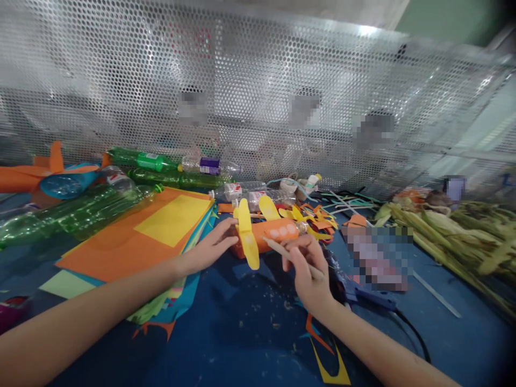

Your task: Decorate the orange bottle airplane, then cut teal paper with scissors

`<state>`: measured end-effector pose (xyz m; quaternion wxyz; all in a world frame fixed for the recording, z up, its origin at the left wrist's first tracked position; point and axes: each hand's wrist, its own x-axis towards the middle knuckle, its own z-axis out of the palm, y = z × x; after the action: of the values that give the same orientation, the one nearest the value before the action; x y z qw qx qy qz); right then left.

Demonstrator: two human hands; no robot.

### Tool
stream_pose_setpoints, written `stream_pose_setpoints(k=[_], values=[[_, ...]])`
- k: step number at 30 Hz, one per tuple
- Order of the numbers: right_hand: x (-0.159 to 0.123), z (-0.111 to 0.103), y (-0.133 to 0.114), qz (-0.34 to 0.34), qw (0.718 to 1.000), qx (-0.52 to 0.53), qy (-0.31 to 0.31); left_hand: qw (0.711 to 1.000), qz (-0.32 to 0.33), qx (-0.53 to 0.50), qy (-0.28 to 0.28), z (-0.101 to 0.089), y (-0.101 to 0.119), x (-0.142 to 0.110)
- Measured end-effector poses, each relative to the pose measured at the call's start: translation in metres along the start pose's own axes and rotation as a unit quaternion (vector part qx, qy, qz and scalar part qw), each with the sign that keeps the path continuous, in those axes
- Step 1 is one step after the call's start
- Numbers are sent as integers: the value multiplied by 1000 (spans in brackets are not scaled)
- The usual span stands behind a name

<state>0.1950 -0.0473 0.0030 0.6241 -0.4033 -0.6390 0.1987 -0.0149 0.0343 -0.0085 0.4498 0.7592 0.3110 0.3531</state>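
An orange bottle plane with yellow wings lies on the blue table in the middle. My left hand rests against the plane's near left end, fingers stretched out along it. My right hand is closed around a thin wooden stick, whose tip points at the plane's orange body just below its pale round windows.
A stack of orange, yellow and green paper sheets lies left. Green and clear plastic bottles line the back by a perforated metal screen. A glue gun with cord sits right of my hand; corn husks lie far right.
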Motion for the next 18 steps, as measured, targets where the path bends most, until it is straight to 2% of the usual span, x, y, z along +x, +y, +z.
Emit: stream_pose_setpoints(k=[2,3,6,8,10,11,15,18], values=[[-3,0,-3,-104,990,-60,-77,1000,-21,-15,11,-1,-4,0],[-4,0,-6,-178,972,-91,-124,999,-27,-19,14,-1,-6,0],[-8,4,-15,-392,872,-166,-243,999,-21,-28,-13,-1,-12,1],[-10,6,-21,-468,809,-203,-290,999,6,-16,-38,1,-14,3],[-12,7,-24,-483,779,-235,-324,998,30,17,-48,2,-13,4],[-12,7,-24,-475,778,-246,-330,998,38,35,-47,2,-11,4],[-11,4,-22,-417,812,-272,-305,992,59,92,-58,3,-1,2],[-10,4,-22,-414,815,-294,-278,987,46,140,-66,3,1,0]])
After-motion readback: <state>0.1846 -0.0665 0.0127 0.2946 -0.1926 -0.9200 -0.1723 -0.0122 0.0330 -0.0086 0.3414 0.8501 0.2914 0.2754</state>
